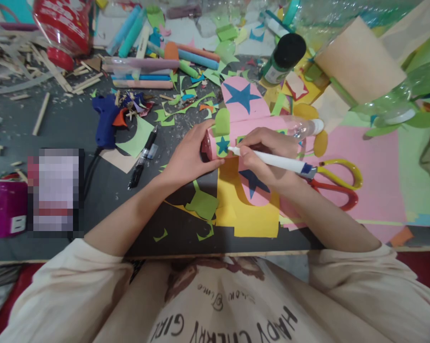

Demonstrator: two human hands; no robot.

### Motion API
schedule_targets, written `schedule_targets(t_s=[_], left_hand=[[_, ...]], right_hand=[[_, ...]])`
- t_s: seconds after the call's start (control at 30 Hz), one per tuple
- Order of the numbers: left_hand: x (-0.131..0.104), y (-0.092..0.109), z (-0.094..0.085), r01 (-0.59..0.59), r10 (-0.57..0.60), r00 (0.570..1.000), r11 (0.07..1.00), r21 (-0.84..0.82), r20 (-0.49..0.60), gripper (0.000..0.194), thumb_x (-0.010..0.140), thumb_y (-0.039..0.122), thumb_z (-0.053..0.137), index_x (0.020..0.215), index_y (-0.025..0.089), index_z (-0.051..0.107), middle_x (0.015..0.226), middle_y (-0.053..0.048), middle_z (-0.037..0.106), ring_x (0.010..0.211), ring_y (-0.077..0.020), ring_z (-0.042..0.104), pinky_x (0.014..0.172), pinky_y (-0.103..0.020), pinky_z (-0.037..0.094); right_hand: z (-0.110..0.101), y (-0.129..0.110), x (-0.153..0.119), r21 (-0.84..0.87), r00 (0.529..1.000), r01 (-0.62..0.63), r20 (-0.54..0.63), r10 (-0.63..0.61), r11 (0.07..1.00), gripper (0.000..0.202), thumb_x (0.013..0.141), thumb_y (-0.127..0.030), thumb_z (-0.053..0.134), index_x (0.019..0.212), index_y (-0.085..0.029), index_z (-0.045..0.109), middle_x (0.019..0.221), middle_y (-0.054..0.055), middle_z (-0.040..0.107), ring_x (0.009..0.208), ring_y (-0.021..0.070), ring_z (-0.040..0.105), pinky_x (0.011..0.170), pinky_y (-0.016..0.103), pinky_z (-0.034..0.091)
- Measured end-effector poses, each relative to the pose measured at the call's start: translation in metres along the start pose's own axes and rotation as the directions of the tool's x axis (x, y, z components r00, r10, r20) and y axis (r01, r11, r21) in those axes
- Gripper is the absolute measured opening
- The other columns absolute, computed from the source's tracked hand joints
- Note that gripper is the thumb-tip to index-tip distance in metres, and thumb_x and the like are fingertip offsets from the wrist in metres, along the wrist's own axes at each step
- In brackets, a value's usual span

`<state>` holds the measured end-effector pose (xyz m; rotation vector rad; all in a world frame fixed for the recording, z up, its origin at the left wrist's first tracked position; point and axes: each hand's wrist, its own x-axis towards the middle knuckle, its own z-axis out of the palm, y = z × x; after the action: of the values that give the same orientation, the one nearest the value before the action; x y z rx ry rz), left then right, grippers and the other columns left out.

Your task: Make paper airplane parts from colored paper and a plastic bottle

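A plastic bottle [252, 125] wrapped in pink paper lies on its side, its white cap to the right. Pink paper wings with dark blue stars stick out from it, one wing [244, 97] above and one wing [255, 183] below. My left hand [191, 155] grips the bottle's base end, thumb along the near side. In my right hand [266, 151] is a white marker [279, 161] with a blue end, held like a pen. Its tip meets the edge of a small blue star [222, 146] on a green paper patch near the base.
Scissors [338, 183] with yellow and red handles lie right of my right hand. A blue glue gun [105, 121] and a black pen [143, 157] are to the left. Markers [143, 76], paper scraps and a dark green bottle [284, 57] crowd the back.
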<state>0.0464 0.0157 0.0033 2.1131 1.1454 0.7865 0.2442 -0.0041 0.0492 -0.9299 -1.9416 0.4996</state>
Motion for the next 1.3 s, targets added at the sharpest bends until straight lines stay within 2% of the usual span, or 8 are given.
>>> schedule_targets(t_s=[0.47, 0.67, 0.87, 1.07, 1.3], left_hand=[[-0.0001, -0.0007, 0.0006, 0.003, -0.003, 1.0, 1.0, -0.002, 0.0, 0.066, 0.078, 0.05, 0.07, 0.132, 0.024, 0.042, 0.139, -0.013, 0.053, 0.128, -0.0312, 0.052, 0.104, -0.044, 0.044], [0.0, -0.0023, 0.0011, -0.014, 0.014, 1.0, 1.0, 0.004, -0.008, 0.065, 0.076, 0.038, 0.072, 0.132, 0.024, 0.042, 0.134, -0.012, 0.055, 0.124, -0.0307, 0.054, 0.102, -0.042, 0.046], [0.0004, -0.0053, 0.003, -0.012, 0.012, 1.0, 0.999, 0.033, -0.014, 0.069, 0.072, 0.031, 0.071, 0.133, 0.023, 0.04, 0.131, -0.011, 0.056, 0.121, -0.0302, 0.056, 0.099, -0.042, 0.047], [0.0002, -0.0057, 0.0044, -0.005, 0.006, 1.0, 0.999, 0.036, -0.03, 0.069, 0.072, 0.031, 0.072, 0.133, 0.024, 0.041, 0.129, -0.01, 0.058, 0.119, -0.0297, 0.057, 0.098, -0.042, 0.048], [0.0004, -0.0041, 0.0023, -0.014, 0.014, 1.0, 1.0, 0.027, -0.017, 0.066, 0.073, 0.029, 0.07, 0.132, 0.023, 0.041, 0.132, -0.011, 0.057, 0.121, -0.0298, 0.056, 0.1, -0.042, 0.047]], right_hand=[[-0.0017, 0.0007, 0.0017, 0.031, 0.998, -0.012, 0.056, 0.01, 0.999, 0.02, 0.084, -0.015, 0.055, 0.067, -0.023, 0.05, 0.058, -0.003, 0.058, 0.049, 0.0107, 0.052, 0.045, 0.026, 0.04], [-0.0016, -0.002, 0.0005, 0.029, 0.999, -0.021, 0.051, 0.02, 0.999, 0.017, 0.084, -0.018, 0.056, 0.068, -0.023, 0.054, 0.059, -0.003, 0.06, 0.05, 0.0116, 0.055, 0.046, 0.027, 0.042], [-0.0017, -0.0081, 0.0004, -0.024, 0.99, -0.05, 0.128, 0.053, 0.998, 0.011, 0.086, -0.02, 0.058, 0.075, -0.024, 0.06, 0.069, -0.001, 0.069, 0.059, 0.0129, 0.062, 0.056, 0.027, 0.05], [0.0017, -0.005, 0.0009, -0.011, 0.993, 0.029, 0.113, -0.027, 1.0, 0.012, 0.086, -0.018, 0.059, 0.075, -0.023, 0.061, 0.062, -0.001, 0.066, 0.055, 0.0128, 0.061, 0.051, 0.027, 0.05], [0.0026, -0.0033, -0.0023, 0.014, 0.996, -0.024, 0.081, 0.022, 1.0, 0.009, 0.087, -0.022, 0.059, 0.079, -0.023, 0.063, 0.07, -0.001, 0.07, 0.06, 0.0128, 0.063, 0.053, 0.026, 0.051]])
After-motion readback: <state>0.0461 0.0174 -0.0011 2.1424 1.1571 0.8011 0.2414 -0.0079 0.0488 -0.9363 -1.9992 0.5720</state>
